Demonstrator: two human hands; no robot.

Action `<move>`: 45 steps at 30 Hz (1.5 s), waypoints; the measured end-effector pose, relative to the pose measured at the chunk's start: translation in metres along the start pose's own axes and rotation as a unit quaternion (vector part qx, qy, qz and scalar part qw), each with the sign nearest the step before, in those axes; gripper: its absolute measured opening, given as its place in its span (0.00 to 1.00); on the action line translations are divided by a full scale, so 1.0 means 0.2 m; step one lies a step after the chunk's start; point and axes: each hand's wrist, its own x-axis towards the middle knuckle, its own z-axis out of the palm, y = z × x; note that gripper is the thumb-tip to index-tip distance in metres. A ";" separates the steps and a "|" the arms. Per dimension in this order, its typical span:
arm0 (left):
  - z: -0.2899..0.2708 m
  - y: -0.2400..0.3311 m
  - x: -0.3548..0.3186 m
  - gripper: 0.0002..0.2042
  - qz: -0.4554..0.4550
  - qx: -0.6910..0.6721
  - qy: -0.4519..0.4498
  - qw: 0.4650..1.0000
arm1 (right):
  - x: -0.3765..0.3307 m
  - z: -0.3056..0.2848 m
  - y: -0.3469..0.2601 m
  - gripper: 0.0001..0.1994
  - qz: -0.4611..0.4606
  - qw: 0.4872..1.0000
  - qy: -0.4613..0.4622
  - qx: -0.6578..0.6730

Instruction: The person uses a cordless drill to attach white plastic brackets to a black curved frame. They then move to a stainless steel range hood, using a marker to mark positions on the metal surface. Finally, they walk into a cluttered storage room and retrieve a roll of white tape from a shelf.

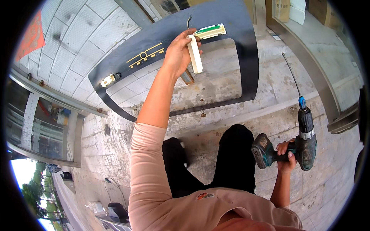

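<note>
Head view: my left hand [178, 54] reaches far and pinches a slim, cream-white bar [196, 57], straight-edged and smooth, between thumb and fingers, its near end tipped a little to the right. My right hand [286, 157], nearer me and to the right, is wrapped around the grip of a scuffed teal-and-black cordless drill [306, 148]; its long, thin metal bit [291, 75] points far and slightly left. The bar is held over a large dark panel [248, 57], smooth and matte, with rounded corners and a broad cut-out through its near part. Just beyond my left fingers sits a cream fitting with a green strip [210, 32]; I cannot tell whether they touch it. Dark wires [189, 22] stick up beside it. Left along the panel run a gold-coloured line-and-ring pattern [143, 55] and a smaller cream fitting [108, 80]. Beneath is a stained, rough concrete floor [115, 150]; far left, pale textured tiles [73, 50] and a red sheet [31, 38]; far right, a metal-framed glass pane [323, 50].
</note>
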 end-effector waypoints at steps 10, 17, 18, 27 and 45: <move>-0.07 0.01 -0.08 0.19 0.119 0.201 -0.004 0.972 | 0.02 0.17 -0.01 0.24 -0.012 0.999 -0.019 -0.037; -0.10 0.00 -0.09 0.20 0.173 0.201 -0.043 0.963 | 0.02 0.23 -0.01 0.24 -0.032 0.997 -0.038 -0.067; -0.11 -0.02 -0.08 0.20 0.179 0.181 -0.055 0.965 | 0.01 0.23 0.00 0.24 -0.034 0.997 -0.032 -0.068; -0.18 -0.04 -0.04 0.18 0.239 0.025 -0.053 0.969 | -0.02 0.22 -0.01 0.24 -0.045 0.996 -0.012 -0.073; -0.36 -0.02 -0.08 0.15 0.177 -0.187 -0.131 0.957 | -0.06 0.22 -0.05 0.25 -0.055 0.996 0.008 -0.070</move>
